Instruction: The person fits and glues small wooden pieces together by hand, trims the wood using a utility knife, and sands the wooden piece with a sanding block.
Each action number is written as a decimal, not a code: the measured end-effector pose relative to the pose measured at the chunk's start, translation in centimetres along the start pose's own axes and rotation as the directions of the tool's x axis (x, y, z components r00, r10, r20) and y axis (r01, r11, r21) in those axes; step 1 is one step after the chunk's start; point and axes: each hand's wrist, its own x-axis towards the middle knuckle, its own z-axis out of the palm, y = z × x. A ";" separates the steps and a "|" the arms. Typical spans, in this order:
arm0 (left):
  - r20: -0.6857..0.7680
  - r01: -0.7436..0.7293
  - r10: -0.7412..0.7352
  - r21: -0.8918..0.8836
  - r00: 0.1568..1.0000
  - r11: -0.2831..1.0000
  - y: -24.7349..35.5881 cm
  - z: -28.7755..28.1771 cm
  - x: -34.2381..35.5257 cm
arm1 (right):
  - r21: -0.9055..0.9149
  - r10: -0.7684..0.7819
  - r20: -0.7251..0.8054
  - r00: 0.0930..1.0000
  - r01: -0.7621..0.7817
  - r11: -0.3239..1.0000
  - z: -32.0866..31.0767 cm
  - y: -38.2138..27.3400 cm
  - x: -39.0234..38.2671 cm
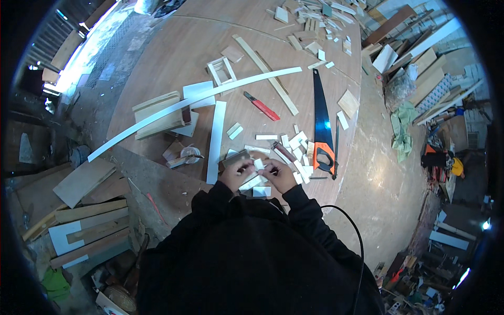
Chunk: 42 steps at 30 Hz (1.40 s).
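Note:
Close to my body, my left hand (234, 175) and my right hand (280, 176) meet over a pile of small offcuts. Between their fingertips is a small white block (259, 164), gripped from both sides. Beneath and around them lie white wood pieces (261, 191) and a dark brown stick (284, 151). A hand saw (322, 118) with an orange and black handle rests to the right of my right hand. Farther up lies a red utility knife (262, 106). A white strip (215, 143) stretches away beyond my left hand.
A long, thin white strip (195, 100) crosses the wooden table (173, 47) over a stack of boards (159, 116). A small wooden frame (221, 71) and a long batten (266, 76) lie beyond. More offcuts (312, 26) cover the far end. Boards (89, 231) lean at lower left.

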 end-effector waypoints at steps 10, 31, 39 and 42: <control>-0.009 0.057 -0.127 0.922 0.992 0.383 -4.1 0.3 3.0 | 0.411 0.194 -0.313 0.930 -0.051 0.910 -2.4 2.8 -3.0; 0.026 0.137 -0.135 -0.272 0.990 0.953 6.1 -0.4 -2.7 | 0.132 -0.256 -0.123 0.959 0.271 0.954 -5.4 -5.3 -4.8; 0.202 0.302 -0.293 -0.887 0.934 0.351 10.1 4.4 -6.6 | 0.461 -0.194 -0.004 0.981 0.174 0.870 -7.2 -8.7 -7.6; 0.339 0.333 -0.038 -0.887 0.940 0.321 11.3 5.4 -9.3 | 0.124 -0.392 0.025 0.920 0.387 0.914 -7.5 -9.4 -8.6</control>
